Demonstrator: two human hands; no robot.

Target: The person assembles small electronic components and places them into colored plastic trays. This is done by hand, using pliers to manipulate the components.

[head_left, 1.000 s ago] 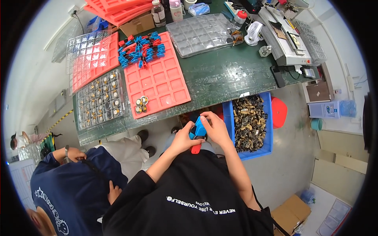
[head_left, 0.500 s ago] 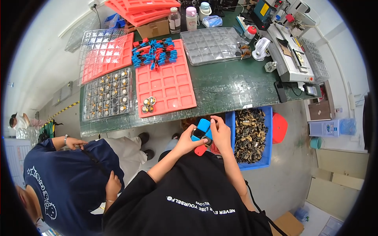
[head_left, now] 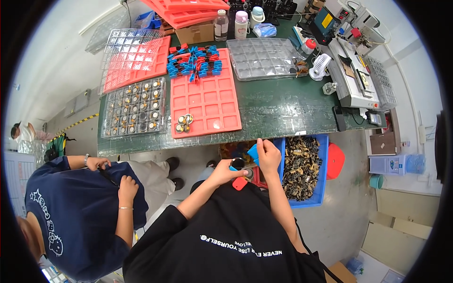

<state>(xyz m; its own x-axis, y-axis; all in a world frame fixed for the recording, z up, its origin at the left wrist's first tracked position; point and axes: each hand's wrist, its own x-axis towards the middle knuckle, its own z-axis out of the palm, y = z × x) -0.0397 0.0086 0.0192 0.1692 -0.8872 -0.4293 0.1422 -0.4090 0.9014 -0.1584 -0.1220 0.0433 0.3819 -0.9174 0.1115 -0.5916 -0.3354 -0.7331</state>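
Observation:
My left hand is closed around a small dark round part, held in front of my body below the table edge. A red spring clamp juts out beneath its thumb, and a bit of blue shows at its fingertips. Just to the right, my right hand pinches a blue spring clamp, apart from the left hand. On a red foam tray lies a heap of blue and red spring clamps. Several round metal parts rest at that tray's near left corner.
The green table carries a clear tray of round parts at left and a clear lidded tray further back. A blue bin of small parts stands right of my hands. A co-worker in dark blue is close at left.
My right hand has drawn away from the left, taking a blue clamp with it. The left hand keeps its hold. The whole view has shifted slightly, and the co-worker's lower hand has moved up.

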